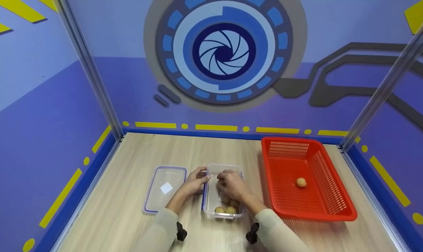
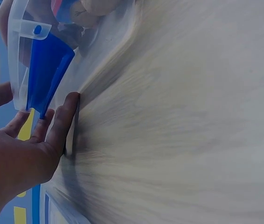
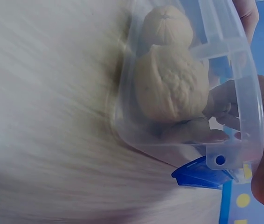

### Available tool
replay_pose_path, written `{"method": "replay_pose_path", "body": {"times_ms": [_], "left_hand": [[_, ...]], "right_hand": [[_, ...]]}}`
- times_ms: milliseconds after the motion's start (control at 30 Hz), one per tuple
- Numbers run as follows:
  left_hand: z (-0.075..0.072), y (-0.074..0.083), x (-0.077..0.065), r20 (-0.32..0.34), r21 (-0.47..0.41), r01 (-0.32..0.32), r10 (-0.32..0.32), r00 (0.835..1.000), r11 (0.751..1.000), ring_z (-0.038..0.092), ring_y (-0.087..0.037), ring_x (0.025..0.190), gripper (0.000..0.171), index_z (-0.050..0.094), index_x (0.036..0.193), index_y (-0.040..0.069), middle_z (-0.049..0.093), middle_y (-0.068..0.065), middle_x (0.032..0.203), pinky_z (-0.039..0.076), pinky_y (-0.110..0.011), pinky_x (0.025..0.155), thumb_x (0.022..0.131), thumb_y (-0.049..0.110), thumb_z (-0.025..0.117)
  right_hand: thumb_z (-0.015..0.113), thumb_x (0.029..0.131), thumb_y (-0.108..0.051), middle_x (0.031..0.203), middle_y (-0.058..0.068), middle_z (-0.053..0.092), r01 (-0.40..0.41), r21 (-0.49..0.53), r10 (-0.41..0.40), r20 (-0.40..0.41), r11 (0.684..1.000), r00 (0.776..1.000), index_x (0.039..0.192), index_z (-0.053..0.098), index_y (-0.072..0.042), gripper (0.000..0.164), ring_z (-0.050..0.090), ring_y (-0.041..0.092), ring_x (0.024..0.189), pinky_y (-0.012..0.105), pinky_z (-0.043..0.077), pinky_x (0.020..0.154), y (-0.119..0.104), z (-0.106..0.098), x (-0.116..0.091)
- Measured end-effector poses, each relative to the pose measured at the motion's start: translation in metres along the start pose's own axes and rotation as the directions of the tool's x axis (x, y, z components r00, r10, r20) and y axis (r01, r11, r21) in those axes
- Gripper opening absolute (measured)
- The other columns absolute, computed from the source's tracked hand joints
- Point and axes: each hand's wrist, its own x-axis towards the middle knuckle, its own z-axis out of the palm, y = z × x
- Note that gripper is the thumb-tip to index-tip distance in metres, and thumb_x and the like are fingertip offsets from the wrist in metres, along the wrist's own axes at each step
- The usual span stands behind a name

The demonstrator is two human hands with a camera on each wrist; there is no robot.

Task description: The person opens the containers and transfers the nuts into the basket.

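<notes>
A clear plastic food container (image 1: 211,201) with blue clasps stands on the table, several walnuts (image 1: 230,210) at its near end. At the container's left side, my left hand (image 1: 193,182) holds the wall, thumb over the rim and fingers against the outside by the blue clasp (image 2: 50,70). My right hand (image 1: 232,183) reaches into the container from the right, fingers bent downward above the walnuts. Through the wall in the right wrist view, its fingers (image 3: 223,100) show close beside a large walnut (image 3: 171,86); whether they grip one is hidden.
The container's clear lid (image 1: 159,199), blue-edged with a white label, lies flat to the left. On the right stands a red plastic basket (image 1: 272,175) with a single walnut (image 1: 301,182) in it. Blue-purple panels (image 1: 211,117) and metal posts enclose the table.
</notes>
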Motion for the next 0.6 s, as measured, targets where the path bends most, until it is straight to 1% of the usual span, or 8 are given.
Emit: {"method": "replay_pose_path", "body": {"times_ms": [167, 400, 467, 600], "left_hand": [[-0.001, 0.004, -0.002, 0.0, -0.012, 0.016, -0.016, 1.0, 1.0, 0.058, -0.034, 0.124, 0.049, 0.048, 0.151, 0.002, 0.053, -0.029, 0.148, 0.06, -0.049, 0.087, 0.106, 0.012, 0.063], [-0.001, 0.002, -0.001, 0.014, -0.049, 0.055, -0.054, 0.998, 0.997, 0.058, -0.045, 0.129, 0.051, 0.047, 0.152, 0.003, 0.051, -0.028, 0.15, 0.061, -0.051, 0.088, 0.105, 0.013, 0.064], [-0.001, 0.002, 0.0, 0.017, -0.055, 0.06, -0.059, 0.998, 0.997, 0.058, -0.045, 0.129, 0.051, 0.047, 0.152, 0.003, 0.051, -0.027, 0.149, 0.061, -0.051, 0.088, 0.106, 0.013, 0.064], [0.0, 0.002, 0.0, 0.027, -0.08, 0.075, -0.073, 0.997, 0.994, 0.057, -0.043, 0.129, 0.049, 0.046, 0.152, 0.004, 0.052, -0.025, 0.147, 0.06, -0.052, 0.089, 0.106, 0.01, 0.062]], "right_hand": [[0.085, 0.085, -0.008, 0.091, 0.005, 0.071, -0.022, 0.021, 0.022, -0.017, 1.0, 1.0, 0.101, 0.077, -0.004, 0.018, 0.067, 0.021, 0.083, 0.04, 0.058, 0.078, -0.003, -0.001, 0.001], [0.079, 0.091, -0.005, 0.099, 0.005, 0.072, -0.063, 0.138, 0.063, 0.006, 0.988, 0.998, 0.106, 0.076, -0.003, 0.016, 0.068, 0.022, 0.092, 0.041, 0.059, 0.085, -0.003, -0.004, 0.003], [0.078, 0.093, -0.006, 0.099, 0.005, 0.073, -0.078, 0.174, 0.078, 0.006, 0.982, 0.997, 0.108, 0.076, -0.002, 0.016, 0.068, 0.021, 0.092, 0.041, 0.059, 0.084, -0.003, -0.006, 0.004], [0.076, 0.094, -0.004, 0.099, 0.009, 0.075, -0.052, 0.235, 0.054, -0.004, 0.971, 0.999, 0.109, 0.075, 0.001, 0.015, 0.072, 0.023, 0.089, 0.04, 0.061, 0.079, -0.003, -0.013, 0.008]]}}
